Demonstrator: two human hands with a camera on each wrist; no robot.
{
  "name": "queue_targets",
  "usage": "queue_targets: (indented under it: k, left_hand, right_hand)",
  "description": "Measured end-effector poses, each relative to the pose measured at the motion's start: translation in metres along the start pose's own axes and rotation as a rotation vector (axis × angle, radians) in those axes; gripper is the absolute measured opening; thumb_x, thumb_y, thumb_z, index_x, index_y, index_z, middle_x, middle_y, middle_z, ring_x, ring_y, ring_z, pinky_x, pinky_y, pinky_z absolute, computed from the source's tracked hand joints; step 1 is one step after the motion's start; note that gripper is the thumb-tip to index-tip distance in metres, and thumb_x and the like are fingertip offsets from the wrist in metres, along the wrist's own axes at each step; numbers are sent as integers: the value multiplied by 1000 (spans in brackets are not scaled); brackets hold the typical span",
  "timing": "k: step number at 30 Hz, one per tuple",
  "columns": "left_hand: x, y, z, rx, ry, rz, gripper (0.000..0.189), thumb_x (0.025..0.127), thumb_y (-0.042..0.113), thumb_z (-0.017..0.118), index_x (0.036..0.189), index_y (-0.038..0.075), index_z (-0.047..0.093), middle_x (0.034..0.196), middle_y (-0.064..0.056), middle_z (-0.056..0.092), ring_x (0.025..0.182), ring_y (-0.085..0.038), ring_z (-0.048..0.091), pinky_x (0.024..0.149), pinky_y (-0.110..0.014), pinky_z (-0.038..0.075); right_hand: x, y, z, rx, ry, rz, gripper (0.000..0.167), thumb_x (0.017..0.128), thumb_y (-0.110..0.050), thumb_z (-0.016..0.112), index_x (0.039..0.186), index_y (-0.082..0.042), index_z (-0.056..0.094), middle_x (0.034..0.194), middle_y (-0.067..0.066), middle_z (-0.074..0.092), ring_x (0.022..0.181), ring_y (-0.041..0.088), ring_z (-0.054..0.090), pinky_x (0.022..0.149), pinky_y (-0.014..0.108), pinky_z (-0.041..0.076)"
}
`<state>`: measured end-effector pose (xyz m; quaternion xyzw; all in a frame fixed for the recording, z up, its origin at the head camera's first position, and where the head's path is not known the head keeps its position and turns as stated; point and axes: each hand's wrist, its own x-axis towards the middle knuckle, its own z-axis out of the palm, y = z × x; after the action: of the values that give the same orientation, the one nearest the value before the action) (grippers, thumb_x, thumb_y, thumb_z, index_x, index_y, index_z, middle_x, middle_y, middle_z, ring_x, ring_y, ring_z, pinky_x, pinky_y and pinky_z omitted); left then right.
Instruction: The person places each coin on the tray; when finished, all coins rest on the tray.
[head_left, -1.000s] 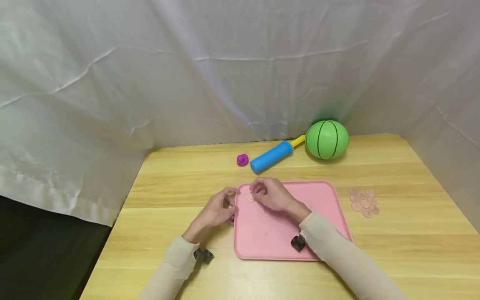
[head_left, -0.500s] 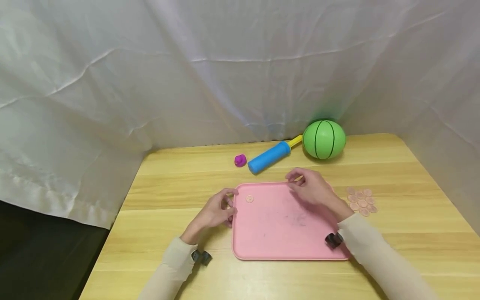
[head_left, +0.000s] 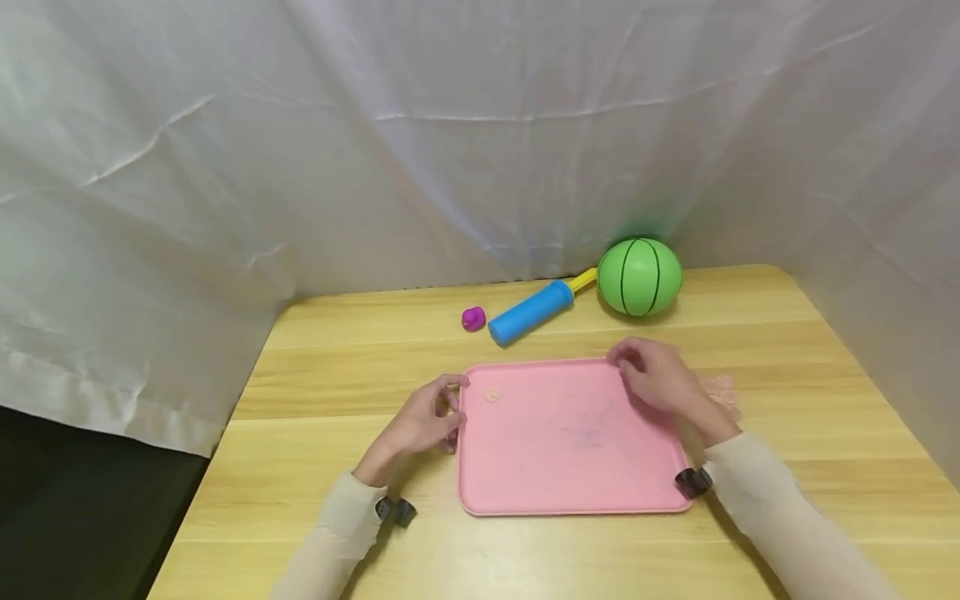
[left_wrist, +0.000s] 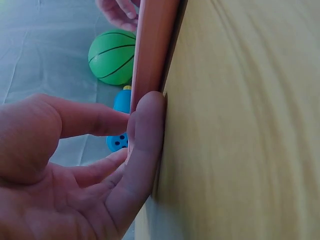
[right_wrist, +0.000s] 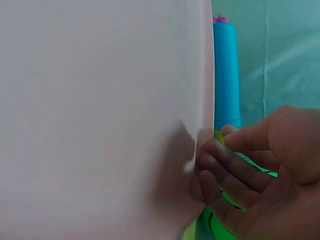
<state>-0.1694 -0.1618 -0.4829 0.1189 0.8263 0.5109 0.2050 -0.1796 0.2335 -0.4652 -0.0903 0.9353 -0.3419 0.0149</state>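
Note:
A pink rectangular tray (head_left: pixel 562 500) lies on the wooden table. Its left rim meets the thumb and fingertips of my left hand (head_left: pixel 422 421); in the left wrist view these fingers rest against the tray's outer side wall (left_wrist: pixel 150 55). At the far right corner is my right hand (head_left: pixel 660 379), its loosely bent fingers right at the rim and nothing seen between them. A small pale coin-like disc (head_left: pixel 491 395) lies flat inside the tray, near the far left corner. Right of the tray, more such discs (head_left: pixel 723 390) lie in a cluster, partly hidden by my right wrist.
Behind the tray lie a small purple rubber duck (head_left: pixel 473 318) and a blue hand pump (head_left: pixel 531 312) with a yellow end. A green ball with dark lines (head_left: pixel 640 277) sits at the pump's right. A pale curtain (head_left: pixel 450 167) hangs behind the table.
My right hand has let go of the disc at the tray's far left and moved right to the far right corner. My left hand stays at the left rim.

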Motion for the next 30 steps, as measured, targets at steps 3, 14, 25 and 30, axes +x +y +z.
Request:
queue_targets:
  k: [3, 14, 25, 30]
  left_hand:
    - [0, -1, -3, 7, 6, 9, 58, 101, -6, 66, 156, 4, 52, 111, -16, 59, 67, -16, 68, 58, -39, 73]
    - [3, -1, -5, 23, -1, 47, 55, 102, -6, 64, 155, 1, 51, 110, -17, 59, 68, -16, 68, 59, -36, 73]
    - [6, -1, -4, -2, -24, 33, 55, 103, -6, 62, 155, 1, 48, 110, -16, 57, 68, -17, 68, 59, -38, 73]
    - [5, -1, -5, 0, -18, 37, 54, 103, -6, 63, 155, 1, 49, 109, -17, 58, 68, -18, 68, 59, -38, 73]
  right_hand:
    - [3, -2, 4, -11, -5, 2, 22, 105, -2, 60, 121, -2, 75, 125, 23, 76, 127, 47, 67, 117, 69, 55]
    - [7, 12, 1, 29, -38, 0, 22, 107, -6, 63, 126, -4, 74, 131, 22, 73, 131, 45, 65, 120, 68, 53]
    - [-4, 30, -46, -19, -15, -4, 31, 107, -8, 63, 137, 2, 67, 130, 30, 68, 119, 47, 67, 102, 69, 63]
    - [-11, 45, -62, -54, 31, 18, 29, 110, -16, 63, 133, -1, 70, 124, 25, 75, 116, 45, 70, 97, 61, 64]
